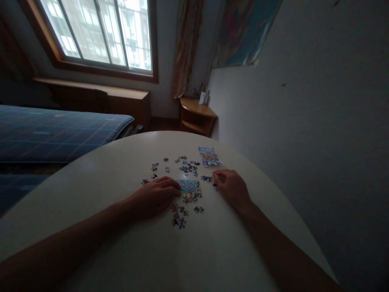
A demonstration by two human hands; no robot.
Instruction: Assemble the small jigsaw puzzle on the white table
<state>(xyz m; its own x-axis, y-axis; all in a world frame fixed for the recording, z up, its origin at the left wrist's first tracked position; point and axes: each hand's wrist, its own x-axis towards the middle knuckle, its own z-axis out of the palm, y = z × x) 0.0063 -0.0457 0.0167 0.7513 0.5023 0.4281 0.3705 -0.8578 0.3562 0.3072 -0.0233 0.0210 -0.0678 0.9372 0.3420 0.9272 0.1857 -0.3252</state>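
Note:
A partly joined jigsaw puzzle (pixel 189 187) lies on the white round table, its blue top strip carrying pale lettering. My left hand (pixel 159 192) rests flat with fingers stretched out, the fingertips on the puzzle's left edge and hiding part of it. To the right of the puzzle, my right hand (pixel 232 186) is closed in a pinch. Whatever is between its fingertips is too small and dark to make out. Loose puzzle pieces (pixel 206 178) lie just left of those fingertips. Another cluster of pieces (pixel 189 168) is spread beyond the puzzle, and more pieces (pixel 179 221) lie nearer to me.
A small printed picture sheet (pixel 210 156) lies on the table (pixel 121 251) behind the pieces. A plaid-covered bed (pixel 60 132) stands to the left, and a wooden corner shelf (pixel 197 107) is past the far edge. A wall (pixel 319 142) runs close along the right.

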